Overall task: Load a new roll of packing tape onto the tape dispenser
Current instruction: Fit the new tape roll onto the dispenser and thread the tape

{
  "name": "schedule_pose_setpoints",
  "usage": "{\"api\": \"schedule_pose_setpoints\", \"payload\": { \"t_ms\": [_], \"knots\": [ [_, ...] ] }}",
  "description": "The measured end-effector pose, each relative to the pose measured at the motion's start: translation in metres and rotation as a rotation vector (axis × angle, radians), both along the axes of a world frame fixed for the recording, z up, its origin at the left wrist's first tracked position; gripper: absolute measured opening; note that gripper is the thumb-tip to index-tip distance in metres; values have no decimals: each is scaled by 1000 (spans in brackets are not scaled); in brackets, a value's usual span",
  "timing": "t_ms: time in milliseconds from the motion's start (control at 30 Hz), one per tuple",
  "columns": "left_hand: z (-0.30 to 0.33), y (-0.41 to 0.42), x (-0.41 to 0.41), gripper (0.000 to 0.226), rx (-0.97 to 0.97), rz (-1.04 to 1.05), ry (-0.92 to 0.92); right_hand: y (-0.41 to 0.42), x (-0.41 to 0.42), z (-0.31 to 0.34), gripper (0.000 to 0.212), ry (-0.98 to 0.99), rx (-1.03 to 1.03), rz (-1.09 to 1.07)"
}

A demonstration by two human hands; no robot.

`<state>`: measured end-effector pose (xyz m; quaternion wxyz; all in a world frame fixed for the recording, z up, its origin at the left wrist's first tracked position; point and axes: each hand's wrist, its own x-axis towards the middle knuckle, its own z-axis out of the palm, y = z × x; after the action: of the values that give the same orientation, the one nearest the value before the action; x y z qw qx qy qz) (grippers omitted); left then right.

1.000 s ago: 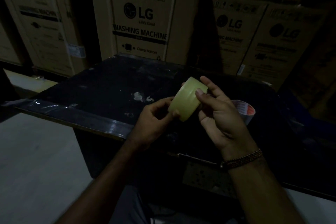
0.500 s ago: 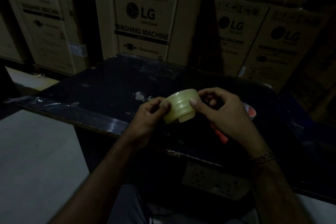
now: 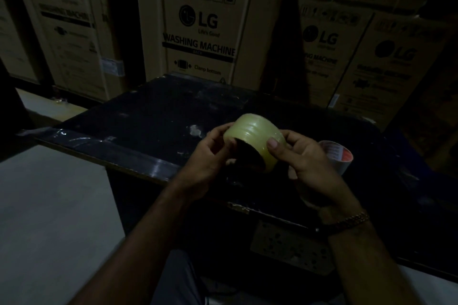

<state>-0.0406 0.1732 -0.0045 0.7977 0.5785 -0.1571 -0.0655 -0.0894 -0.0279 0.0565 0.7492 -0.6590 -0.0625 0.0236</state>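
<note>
Both hands on the yellowish tape roll (image 3: 252,136) over the dark worktop (image 3: 148,126) — left hand (image 3: 210,156) at 9 o'clock, right hand (image 3: 304,158) at 3, each grip curled round it. Second roll (image 3: 337,156) sits just right, maybe touching the worktop — too dim.

Open passage: we find the dark bench (image 3: 148,116) bare of standing objects across its left and middle, so hands could travel there from the near-left edge to the far edge. Obstructions: we list a row of cardboard boxes (image 3: 198,32) standing close behind the far edge of the bench and closing off reach beyond it, a second roll of tape (image 3: 338,156) lying on the bench just right of our right hand (image 3: 312,168), and the yellowish tape roll (image 3: 255,136) held between our right hand and left hand (image 3: 210,163) above the middle.
</note>
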Motion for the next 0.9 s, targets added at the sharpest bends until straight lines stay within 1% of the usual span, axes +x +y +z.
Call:
{"api": "schedule_pose_setpoints", "payload": {
  "t_ms": [67,100,133,167,267,334,500,567,634,700,800,901],
  "knots": [
    [-3,-3,1,55,10,16,-7,-1,-2,-3,50,4,63,54],
    [-3,-5,1,44,-6,34,2,-3,-2,-5,50,-5,56,83],
    [-5,-6,2,39,-19,67,1,-4,-3,-5,50,-20,18,107],
    [-6,-7,1,38,-25,115,-14,-5,-4,-5,49,-37,-54,123],
    [-11,-10,0,37,24,279,-176,-5,-4,-5,40,-109,-341,145],
    [-12,-12,-1,41,31,353,-249,-1,-4,-6,34,-154,-433,150],
    [-12,-15,-4,49,80,470,-325,6,-4,-5,23,-209,-438,123],
    [-12,-15,-7,49,109,484,-344,6,-4,-5,20,-218,-435,107],
    [-11,-14,-10,47,165,482,-402,8,-3,-7,17,-231,-453,89],
    [-10,-14,-11,48,247,496,-496,12,-2,-9,19,-217,-442,65],
    [-8,-15,-12,49,320,580,-615,14,-4,-8,23,-193,-334,68],
    [-4,-16,-11,47,301,677,-565,9,-7,-5,29,-222,-335,109]
  ]
}}
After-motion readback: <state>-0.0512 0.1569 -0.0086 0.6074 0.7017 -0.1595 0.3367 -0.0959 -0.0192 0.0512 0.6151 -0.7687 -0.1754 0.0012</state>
